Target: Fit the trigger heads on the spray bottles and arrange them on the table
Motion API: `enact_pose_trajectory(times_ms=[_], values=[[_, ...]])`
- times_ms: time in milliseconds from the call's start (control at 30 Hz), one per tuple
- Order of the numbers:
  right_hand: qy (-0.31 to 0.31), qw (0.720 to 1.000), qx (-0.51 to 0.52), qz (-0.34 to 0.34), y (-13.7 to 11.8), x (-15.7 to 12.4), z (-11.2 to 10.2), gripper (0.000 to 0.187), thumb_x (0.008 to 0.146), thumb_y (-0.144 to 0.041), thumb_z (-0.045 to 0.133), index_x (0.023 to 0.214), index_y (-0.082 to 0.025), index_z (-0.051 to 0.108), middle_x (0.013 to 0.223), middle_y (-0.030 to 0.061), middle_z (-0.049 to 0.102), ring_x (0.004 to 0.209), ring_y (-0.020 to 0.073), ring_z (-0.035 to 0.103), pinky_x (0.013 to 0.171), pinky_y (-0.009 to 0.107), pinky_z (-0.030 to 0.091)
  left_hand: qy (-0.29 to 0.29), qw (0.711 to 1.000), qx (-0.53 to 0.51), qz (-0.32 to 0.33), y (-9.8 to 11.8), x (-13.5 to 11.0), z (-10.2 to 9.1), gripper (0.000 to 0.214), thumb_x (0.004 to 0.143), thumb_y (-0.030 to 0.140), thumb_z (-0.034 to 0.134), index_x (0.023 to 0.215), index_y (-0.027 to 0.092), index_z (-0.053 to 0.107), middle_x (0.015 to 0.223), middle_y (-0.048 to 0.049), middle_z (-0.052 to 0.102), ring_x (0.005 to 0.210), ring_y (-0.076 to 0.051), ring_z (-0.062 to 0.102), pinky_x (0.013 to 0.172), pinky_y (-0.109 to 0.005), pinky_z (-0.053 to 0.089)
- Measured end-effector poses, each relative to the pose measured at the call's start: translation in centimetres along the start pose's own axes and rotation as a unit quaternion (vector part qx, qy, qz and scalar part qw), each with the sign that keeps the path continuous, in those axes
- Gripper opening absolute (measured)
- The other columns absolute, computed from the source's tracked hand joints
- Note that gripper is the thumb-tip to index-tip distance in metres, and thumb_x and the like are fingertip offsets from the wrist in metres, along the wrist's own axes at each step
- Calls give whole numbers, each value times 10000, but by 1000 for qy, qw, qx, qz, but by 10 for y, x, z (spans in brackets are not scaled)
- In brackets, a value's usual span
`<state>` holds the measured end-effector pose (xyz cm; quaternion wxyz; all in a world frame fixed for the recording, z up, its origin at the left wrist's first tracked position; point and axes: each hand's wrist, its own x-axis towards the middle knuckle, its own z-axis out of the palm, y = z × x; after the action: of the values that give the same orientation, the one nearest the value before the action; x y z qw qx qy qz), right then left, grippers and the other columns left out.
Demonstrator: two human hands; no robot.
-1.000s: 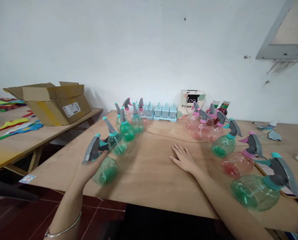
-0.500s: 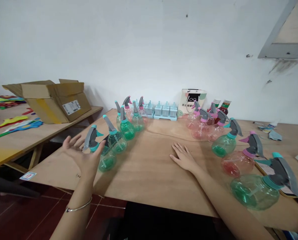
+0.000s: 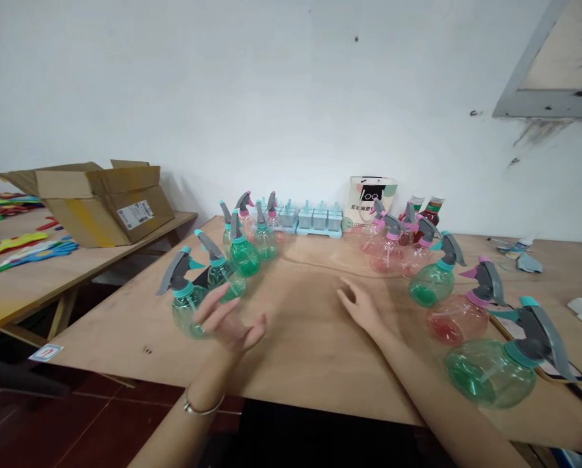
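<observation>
My left hand is raised over the table with fingers loosely bent and apart, nothing in it. Its fingertips overlap the nearest green spray bottle of the left row; I cannot tell whether they touch. Behind that bottle stand another green spray bottle, a brighter green spray bottle and several more. My right hand rests near the table's middle, thumb away from its fingers, holding nothing. To its right a green spray bottle, a pink spray bottle and a larger-looking green spray bottle form a row.
Pale blue popsicle molds and a paper bag stand by the wall. A phone lies behind the right row's front bottles. On the left side table sit an open cardboard box and colourful hand-shaped items.
My left hand has moved right from the head of the nearest left spray bottle, which stays in place. My right hand stays in about the same spot, its fingers now more closely together.
</observation>
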<state>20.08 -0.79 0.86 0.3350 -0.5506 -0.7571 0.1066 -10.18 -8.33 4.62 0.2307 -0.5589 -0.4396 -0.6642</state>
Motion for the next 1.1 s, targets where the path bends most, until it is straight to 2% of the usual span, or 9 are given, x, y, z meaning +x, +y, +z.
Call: enact_pose_trajectory(times_ms=[67,133,200,267,433,700,867,1000,1100], values=[[167,984,51,30,9,10,-8,526,937,-457,276,1241,-138,563,1219,158,631,1175,244,568,1052,411,408,-34,994,-34,97,22,1,27,490,709,387,683,1093,254,409,1109,-68,467,1077,-259,536,900,-440,489],[308,950,36,37,20,27,-17,506,923,-442,291,1221,-119,541,1190,184,602,1171,261,544,1045,437,397,-86,987,-81,112,40,5,55,478,782,357,642,1177,229,405,1160,-100,488,1095,-252,541,916,-423,485],[385,921,-9,58,33,46,-24,534,896,-436,346,1288,-92,456,1246,212,532,1225,283,486,1057,474,366,-107,983,-136,62,52,7,81,467,854,366,573,1242,199,374,1199,-134,481,1132,-257,520,929,-426,469],[408,907,-45,95,46,65,-25,634,868,-450,413,1363,-61,346,1322,249,452,1297,315,406,1079,516,321,-141,973,-184,19,57,4,101,467,889,362,539,1279,188,351,1217,-148,470,1153,-255,499,919,-414,460],[395,908,-54,131,68,93,-10,820,835,-470,498,1437,-25,163,1423,300,339,1372,365,302,1095,564,270,-226,942,-242,-49,51,-19,119,481,890,355,548,1292,194,340,1235,-149,453,1150,-250,490,943,-411,417],[399,897,-33,185,70,100,-5,852,788,-441,613,1395,35,251,1399,302,378,1316,383,354,1117,497,258,-254,933,-247,-64,57,-30,112,468,887,354,548,1285,194,361,1228,-151,468,1152,-258,493,942,-412,410],[341,926,-15,162,39,73,9,922,722,-542,674,1378,-19,291,1338,302,383,1285,423,338,1068,551,284,-315,921,-223,-61,72,-34,118,635,880,339,569,1413,189,258,1385,-193,397,1330,-282,387,1085,-467,315],[277,953,36,119,4,37,30,842,750,-566,621,1373,-99,301,1326,256,368,1280,376,394,1050,501,353,-330,924,-151,-124,86,-29,130,911,807,388,656,1498,169,104,1546,-235,179,1461,-328,164,1163,-525,132],[216,969,103,64,-14,12,41,797,796,-464,577,1418,-121,216,1389,251,349,1328,328,397,1069,455,377,-337,913,-138,-184,95,-22,138,1043,735,439,723,1509,161,82,1545,-251,191,1466,-352,148,1157,-550,98]])
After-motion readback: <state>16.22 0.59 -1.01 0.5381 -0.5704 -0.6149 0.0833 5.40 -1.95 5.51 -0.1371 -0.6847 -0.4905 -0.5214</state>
